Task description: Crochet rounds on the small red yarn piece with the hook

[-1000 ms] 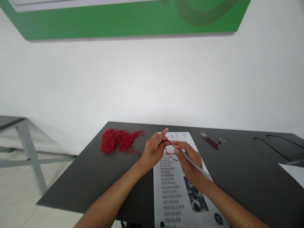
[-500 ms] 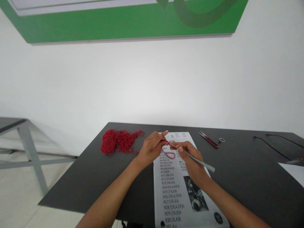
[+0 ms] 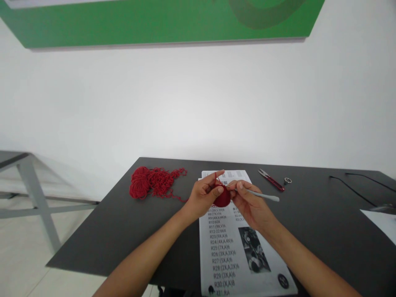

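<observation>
My left hand [image 3: 206, 193] pinches a small round piece of red crochet work [image 3: 223, 199] between thumb and fingers, its index finger raised with red yarn looped over it. In my right hand [image 3: 247, 202] is a crochet hook [image 3: 262, 195] with a grey handle, its tip at the top edge of the red piece. The fingers of both hands nearly meet there. From my left hand a strand runs left to a red yarn ball [image 3: 140, 183] with a loose tangle of yarn [image 3: 162, 181] beside it.
Under my hands lies a printed pattern sheet [image 3: 219, 251] on the dark table [image 3: 148, 231]. Red-handled thread snips [image 3: 272, 180] and a small ring [image 3: 287, 180] sit at the back right. Glasses [image 3: 355, 192] and white paper [image 3: 379, 225] are farther right.
The round red crochet piece now shows between my hands, where a thin yarn loop hung before. My left hand has turned, and the hook handle lies flatter.
</observation>
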`<state>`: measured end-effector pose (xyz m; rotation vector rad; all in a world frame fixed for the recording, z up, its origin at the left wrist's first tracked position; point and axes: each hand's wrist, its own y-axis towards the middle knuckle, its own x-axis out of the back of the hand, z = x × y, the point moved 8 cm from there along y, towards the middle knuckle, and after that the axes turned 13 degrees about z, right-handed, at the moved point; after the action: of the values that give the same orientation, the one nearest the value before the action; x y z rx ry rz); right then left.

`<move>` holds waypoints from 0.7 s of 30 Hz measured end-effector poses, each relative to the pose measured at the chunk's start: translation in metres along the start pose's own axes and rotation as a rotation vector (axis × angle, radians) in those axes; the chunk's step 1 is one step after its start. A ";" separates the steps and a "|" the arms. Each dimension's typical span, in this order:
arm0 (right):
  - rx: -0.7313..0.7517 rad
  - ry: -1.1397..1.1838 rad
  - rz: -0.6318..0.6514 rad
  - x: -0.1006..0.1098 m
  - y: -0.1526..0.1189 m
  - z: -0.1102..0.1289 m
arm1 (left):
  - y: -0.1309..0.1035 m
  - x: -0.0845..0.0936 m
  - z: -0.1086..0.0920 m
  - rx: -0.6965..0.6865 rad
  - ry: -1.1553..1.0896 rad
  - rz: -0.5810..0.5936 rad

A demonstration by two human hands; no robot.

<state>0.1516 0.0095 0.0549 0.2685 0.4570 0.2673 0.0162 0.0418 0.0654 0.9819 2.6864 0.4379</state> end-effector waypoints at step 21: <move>0.110 -0.151 0.083 -0.005 -0.001 0.020 | -0.002 -0.005 -0.013 0.071 -0.207 0.091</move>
<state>0.1562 0.0031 0.0737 0.4129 0.3121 0.3015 0.0145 0.0347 0.0777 1.1070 2.4948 0.2441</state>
